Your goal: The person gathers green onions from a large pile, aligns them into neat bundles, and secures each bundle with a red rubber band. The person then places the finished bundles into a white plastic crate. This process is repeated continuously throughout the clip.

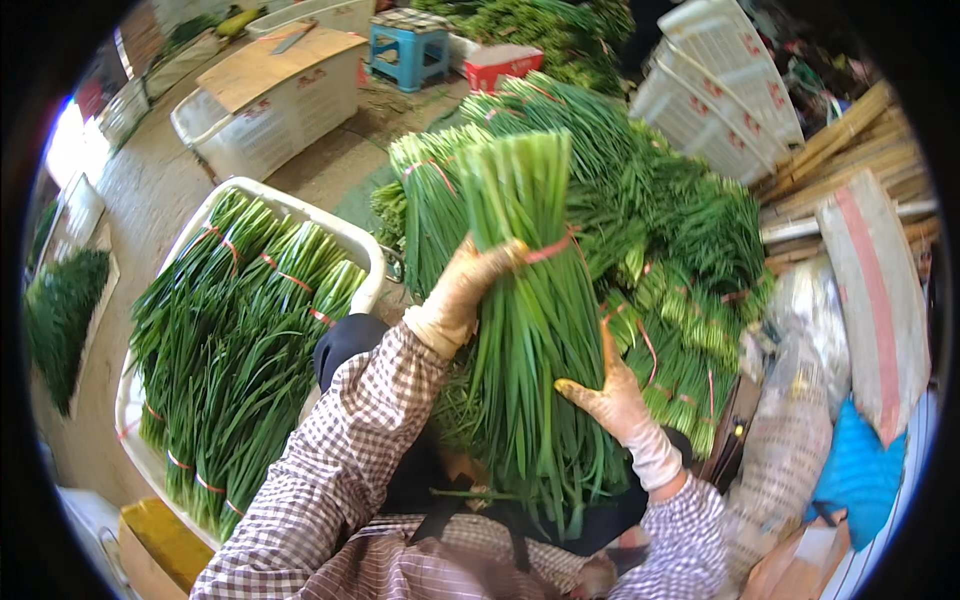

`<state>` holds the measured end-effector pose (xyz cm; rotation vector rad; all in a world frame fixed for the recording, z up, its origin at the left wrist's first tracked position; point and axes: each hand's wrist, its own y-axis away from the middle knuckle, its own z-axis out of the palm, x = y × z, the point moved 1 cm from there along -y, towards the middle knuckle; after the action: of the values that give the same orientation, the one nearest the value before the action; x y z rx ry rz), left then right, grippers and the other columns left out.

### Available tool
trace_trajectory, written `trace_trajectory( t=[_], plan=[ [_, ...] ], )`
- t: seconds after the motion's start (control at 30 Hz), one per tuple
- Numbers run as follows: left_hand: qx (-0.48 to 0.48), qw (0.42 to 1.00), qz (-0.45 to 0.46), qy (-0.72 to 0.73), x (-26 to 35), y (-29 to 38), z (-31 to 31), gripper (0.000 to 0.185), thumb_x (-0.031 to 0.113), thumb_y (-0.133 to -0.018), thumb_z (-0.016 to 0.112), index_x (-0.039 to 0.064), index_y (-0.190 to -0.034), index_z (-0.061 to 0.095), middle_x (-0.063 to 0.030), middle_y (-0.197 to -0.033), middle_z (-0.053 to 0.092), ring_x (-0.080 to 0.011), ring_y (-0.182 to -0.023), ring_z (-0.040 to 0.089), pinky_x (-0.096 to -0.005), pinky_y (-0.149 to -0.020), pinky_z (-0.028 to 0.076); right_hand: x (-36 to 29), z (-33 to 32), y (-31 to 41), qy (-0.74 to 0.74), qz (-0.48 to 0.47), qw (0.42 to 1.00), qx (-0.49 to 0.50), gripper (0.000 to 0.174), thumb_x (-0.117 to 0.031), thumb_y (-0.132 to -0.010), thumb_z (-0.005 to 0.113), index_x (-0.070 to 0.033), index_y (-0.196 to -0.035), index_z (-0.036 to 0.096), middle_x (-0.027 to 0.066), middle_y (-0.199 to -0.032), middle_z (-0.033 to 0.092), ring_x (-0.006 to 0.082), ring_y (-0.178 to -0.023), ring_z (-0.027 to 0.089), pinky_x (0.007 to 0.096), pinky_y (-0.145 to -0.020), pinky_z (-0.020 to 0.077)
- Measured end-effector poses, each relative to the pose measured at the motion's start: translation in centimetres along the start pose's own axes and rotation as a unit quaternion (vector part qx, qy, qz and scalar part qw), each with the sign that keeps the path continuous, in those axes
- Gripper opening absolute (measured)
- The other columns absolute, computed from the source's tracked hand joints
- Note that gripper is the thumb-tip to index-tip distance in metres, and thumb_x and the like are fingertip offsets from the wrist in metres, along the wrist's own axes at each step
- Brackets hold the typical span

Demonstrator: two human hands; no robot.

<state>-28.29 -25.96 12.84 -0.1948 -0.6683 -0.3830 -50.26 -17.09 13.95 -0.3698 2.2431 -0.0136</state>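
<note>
A thick bundle of garlic chives (536, 322) stands almost upright before me, pale cut stems up and green leaf tips hanging over my lap. A red tie (550, 250) circles it below the stems. My left hand (469, 289), in a thin pale glove, grips the bundle at the tie from its left side. My right hand (616, 397), gloved the same way, rests at the leaves' right side with thumb and fingers spread. Its thumb overlaps the leaves in view; whether it presses on them I cannot tell.
A white plastic crate (375, 262) of tied chive bundles stands at my left. More bundles (600, 150) are heaped ahead and to the right. Beyond are a board-topped crate (277, 105), a knife (294, 37) and a blue stool (409, 52). Woven sacks (787, 420) lie at right.
</note>
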Motion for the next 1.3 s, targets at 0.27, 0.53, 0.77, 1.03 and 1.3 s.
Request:
trace_trajectory(
  t=[0.27, 0.53, 0.77, 1.03, 1.3],
  plan=[
    [-0.042, 0.993, 0.052, -0.1, -1.8, 0.5, 1.4, 0.103, 0.011, -0.069, 0.087, 0.01, -0.151, 0.024, -0.0066, -0.143, 0.045, -0.0177, -0.131, 0.042, -0.0353, -0.111, 0.033, 6.2, -2.2, 1.2, -0.208, 0.237, 0.934, -0.167, 0.085, -0.021, -0.082, 0.074, -0.002, -0.15, 0.026, 0.0104, -0.142, 0.046, 0.0193, -0.126, 0.044, 0.0316, -0.108, 0.0327],
    [0.099, 0.955, 0.119, -0.251, -5.0, 0.9, 0.4, 0.109, 0.023, -0.069, 0.087, 0.003, -0.152, 0.02, -0.0152, -0.141, 0.049, -0.0232, -0.129, 0.049, -0.0341, -0.109, 0.036, -2.0, -6.2, -5.9, 0.076, -0.021, 0.997, 0.019, 0.065, -0.028, -0.084, 0.075, -0.01, -0.138, 0.045, 0.0084, -0.135, 0.051, 0.022, -0.121, 0.049, 0.0392, -0.099, 0.0425],
    [0.135, 0.884, 0.195, -0.404, -5.6, 0.9, -0.3, 0.112, 0.031, -0.068, 0.086, 0.003, -0.152, 0.018, -0.0214, -0.14, 0.048, -0.0304, -0.127, 0.052, -0.0344, -0.105, 0.041, -10.0, -4.3, -13.0, 0.31, -0.24, 0.916, 0.086, 0.015, -0.015, -0.084, 0.07, -0.008, -0.097, 0.066, 0.0076, -0.105, 0.058, 0.0272, -0.102, 0.055, 0.039, -0.091, 0.0441],
    [0.187, 0.86, 0.161, -0.447, -4.6, 1.1, -0.1, 0.107, 0.023, -0.069, 0.087, 0.0, -0.15, 0.021, -0.0193, -0.137, 0.052, -0.0244, -0.125, 0.054, -0.0325, -0.104, 0.042, -9.7, -2.8, -13.5, 0.32, -0.281, 0.9, 0.09, 0.024, -0.013, -0.074, 0.076, -0.008, -0.095, 0.068, 0.0065, -0.095, 0.06, 0.0266, -0.09, 0.057, 0.039, -0.082, 0.0466],
    [0.138, 0.852, 0.167, -0.477, -5.5, 1.2, 0.0, 0.112, 0.029, -0.066, 0.085, 0.003, -0.151, 0.017, -0.024, -0.134, 0.051, -0.0377, -0.116, 0.058, -0.0383, -0.096, 0.049, -9.5, -3.7, -14.0, 0.243, -0.224, 0.944, -0.005, 0.028, -0.019, -0.07, 0.079, -0.009, -0.092, 0.064, 0.0052, -0.088, 0.064, 0.0259, -0.089, 0.059, 0.0395, -0.08, 0.0452]
  ],
)
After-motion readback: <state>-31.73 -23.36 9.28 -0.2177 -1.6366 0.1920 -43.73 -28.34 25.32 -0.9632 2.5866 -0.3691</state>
